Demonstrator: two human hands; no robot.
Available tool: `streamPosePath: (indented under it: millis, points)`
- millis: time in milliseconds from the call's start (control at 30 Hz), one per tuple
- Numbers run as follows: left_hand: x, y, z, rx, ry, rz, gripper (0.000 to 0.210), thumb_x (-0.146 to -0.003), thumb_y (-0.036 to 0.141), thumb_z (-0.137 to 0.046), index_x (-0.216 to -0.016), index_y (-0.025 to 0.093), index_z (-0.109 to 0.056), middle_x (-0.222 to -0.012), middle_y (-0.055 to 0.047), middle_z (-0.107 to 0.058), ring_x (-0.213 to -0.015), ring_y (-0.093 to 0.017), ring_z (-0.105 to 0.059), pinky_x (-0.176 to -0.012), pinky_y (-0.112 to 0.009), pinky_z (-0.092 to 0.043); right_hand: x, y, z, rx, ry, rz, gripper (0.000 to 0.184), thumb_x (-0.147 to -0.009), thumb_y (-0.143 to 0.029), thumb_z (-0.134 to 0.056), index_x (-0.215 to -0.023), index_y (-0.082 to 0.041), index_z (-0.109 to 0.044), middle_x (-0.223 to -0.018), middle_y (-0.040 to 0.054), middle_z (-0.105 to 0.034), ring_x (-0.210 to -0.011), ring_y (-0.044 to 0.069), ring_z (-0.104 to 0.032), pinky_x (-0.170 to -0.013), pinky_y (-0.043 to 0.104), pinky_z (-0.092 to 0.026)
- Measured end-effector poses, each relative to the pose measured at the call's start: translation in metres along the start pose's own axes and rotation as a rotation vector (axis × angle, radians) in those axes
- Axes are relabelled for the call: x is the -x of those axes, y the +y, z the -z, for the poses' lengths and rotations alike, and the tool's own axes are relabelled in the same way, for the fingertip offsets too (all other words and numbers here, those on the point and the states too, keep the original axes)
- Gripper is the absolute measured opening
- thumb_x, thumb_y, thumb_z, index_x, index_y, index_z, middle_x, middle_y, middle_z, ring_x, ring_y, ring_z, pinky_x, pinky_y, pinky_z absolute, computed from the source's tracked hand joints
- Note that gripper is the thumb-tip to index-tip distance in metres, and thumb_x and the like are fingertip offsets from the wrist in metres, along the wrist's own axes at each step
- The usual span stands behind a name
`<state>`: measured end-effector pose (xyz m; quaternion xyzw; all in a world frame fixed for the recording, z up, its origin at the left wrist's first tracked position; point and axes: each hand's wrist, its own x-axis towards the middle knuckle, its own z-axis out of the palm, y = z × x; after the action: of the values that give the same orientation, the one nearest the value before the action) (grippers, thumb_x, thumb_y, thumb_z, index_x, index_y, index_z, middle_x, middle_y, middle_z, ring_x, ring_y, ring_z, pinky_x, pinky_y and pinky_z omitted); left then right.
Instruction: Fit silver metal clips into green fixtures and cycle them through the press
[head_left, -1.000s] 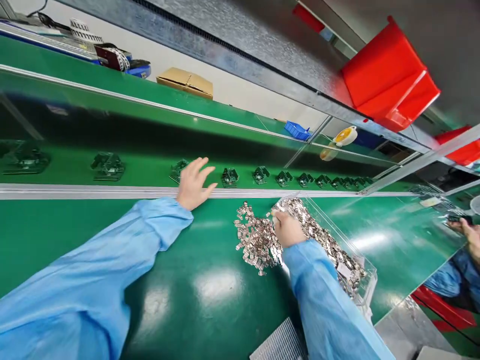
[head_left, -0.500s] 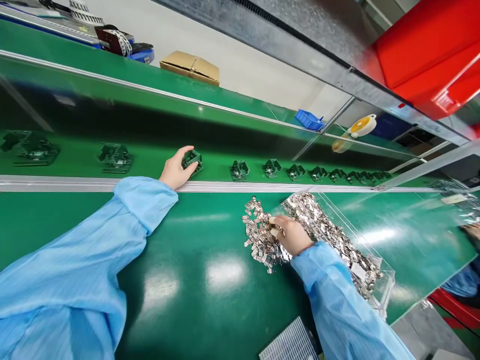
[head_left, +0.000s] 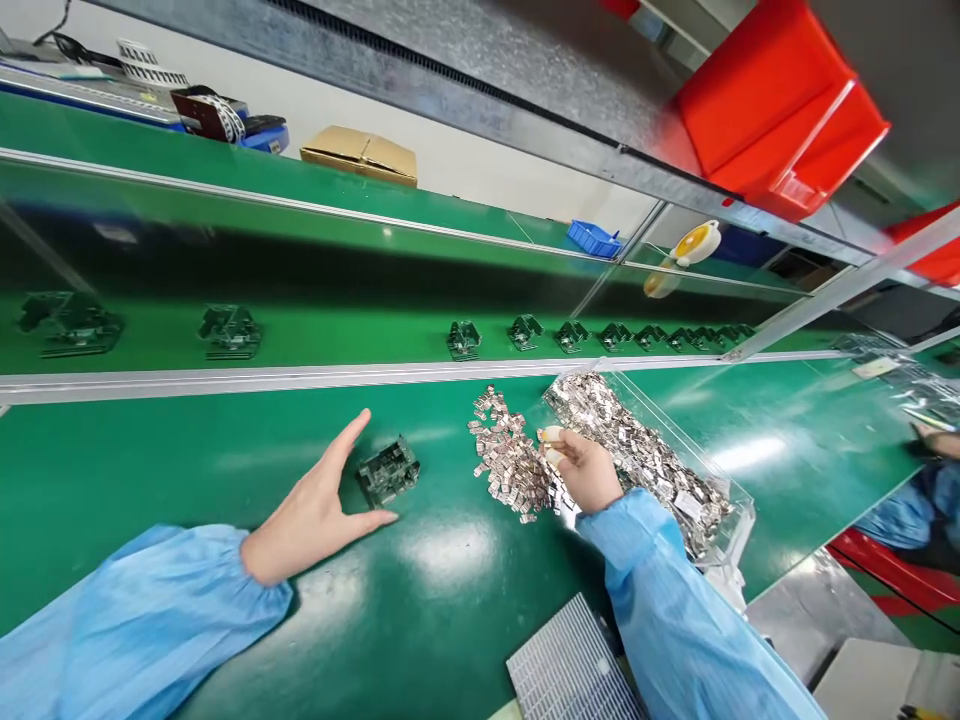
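On a green bench (head_left: 247, 455), a circuit board (head_left: 388, 472) lay between the wide-spread thumb and fingers of the nearer left hand (head_left: 309, 512), the hold of the right hand (head_left: 589, 475) by loose metal pieces (head_left: 506, 462) unclear.

Overhead, grey metal shelf (head_left: 450, 75) running across; big red bin (head_left: 776, 115) on it, over right-hand part. Second red bin (head_left: 934, 245) farther right, partly cut off. On green back ledge (head_left: 472, 217): closed cardboard box (head_left: 360, 155), small blue tray (head_left: 592, 239) well to its right. Far left, white slotted rack (head_left: 146, 62), dark red box (head_left: 196, 112) near it. Pale wall (head_left: 487, 150) behind. Over at right, co-worker's blue clothing (head_left: 900, 512) just above red seat (head_left: 892, 572).
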<state>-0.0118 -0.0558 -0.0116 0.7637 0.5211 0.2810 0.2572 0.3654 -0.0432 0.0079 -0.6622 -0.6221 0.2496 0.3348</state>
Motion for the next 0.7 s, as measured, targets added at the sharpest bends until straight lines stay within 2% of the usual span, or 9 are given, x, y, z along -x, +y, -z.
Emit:
streamPosePath:
  millis: [133,200,300,400,533,600,700]
  points:
    - [-0.012,-0.016,0.021,-0.076,-0.165,-0.160,0.110,-0.071,0.051,-0.075,-0.155,0.029,-0.009,-0.159,-0.014,-0.029,-0.142,-0.038,-0.035,-0.111,-0.053,-0.039,0.018,-0.010,0.004,-0.174,0.007,-0.012,0.034,-0.074,-0.031,-0.064,-0.105,-0.017,-0.069,-0.082,0.0058,-0.073,-0.079,0.020,-0.072,-0.080,0.037,-0.061]
    - [-0.024,-0.017,0.025,-0.062,-0.249,-0.235,0.106,-0.072,0.049,-0.075,-0.155,0.031,-0.011,-0.156,-0.013,-0.037,-0.141,-0.036,-0.039,-0.109,-0.052,-0.040,0.028,-0.019,0.005,-0.232,0.000,-0.016,0.035,-0.074,-0.038,-0.067,-0.102,-0.018,-0.070,-0.081,0.0056,-0.073,-0.076,0.020,-0.071,-0.075,0.037,-0.061]
    - [-0.037,-0.013,0.023,-0.024,-0.324,-0.274,0.097,-0.072,0.047,-0.075,-0.153,0.032,-0.023,-0.144,-0.012,-0.053,-0.132,-0.035,-0.050,-0.105,-0.049,-0.044,0.043,-0.032,0.008,-0.281,-0.024,-0.016,0.029,-0.073,-0.043,-0.068,-0.090,-0.019,-0.072,-0.083,0.0061,-0.072,-0.069,0.019,-0.068,-0.067,0.035,-0.060]
    - [-0.043,-0.008,0.015,-0.004,-0.309,-0.284,0.086,-0.070,0.047,-0.076,-0.146,0.029,-0.039,-0.131,-0.011,-0.062,-0.122,-0.034,-0.057,-0.101,-0.047,-0.047,0.060,-0.044,0.011,-0.267,-0.073,-0.017,0.021,-0.073,-0.037,-0.067,-0.081,-0.018,-0.071,-0.073,0.0038,-0.067,-0.061,0.016,-0.062,-0.057,0.029,-0.055]
    - [-0.037,0.005,0.001,0.125,-0.202,-0.265,0.060,-0.074,0.039,-0.073,-0.129,0.026,-0.052,-0.124,-0.010,-0.056,-0.111,-0.028,-0.060,-0.095,-0.042,-0.053,0.087,-0.059,0.014,-0.141,-0.169,0.019,0.019,-0.078,-0.028,-0.058,-0.093,-0.018,-0.066,-0.073,0.0027,-0.064,-0.066,0.017,-0.062,-0.062,0.029,-0.053]
    - [-0.029,0.018,-0.011,0.326,-0.140,-0.182,0.049,-0.074,0.035,-0.073,-0.118,0.024,-0.054,-0.122,-0.010,-0.054,-0.106,-0.024,-0.062,-0.089,-0.038,-0.057,0.100,-0.066,0.014,-0.043,-0.184,0.045,0.014,-0.082,-0.027,-0.053,-0.085,-0.019,-0.065,-0.072,0.0026,-0.064,-0.066,0.017,-0.061,-0.062,0.029,-0.051]
    - [-0.015,0.047,-0.036,0.774,-0.134,-0.002,0.053,-0.071,0.031,-0.078,-0.113,0.024,-0.047,-0.117,-0.007,-0.057,-0.098,-0.021,-0.068,-0.086,-0.037,-0.059,0.117,-0.077,0.012,0.075,-0.174,0.086,0.023,-0.089,-0.030,-0.049,-0.070,-0.021,-0.060,-0.065,0.0012,-0.061,-0.059,0.015,-0.057,-0.057,0.027,-0.045]
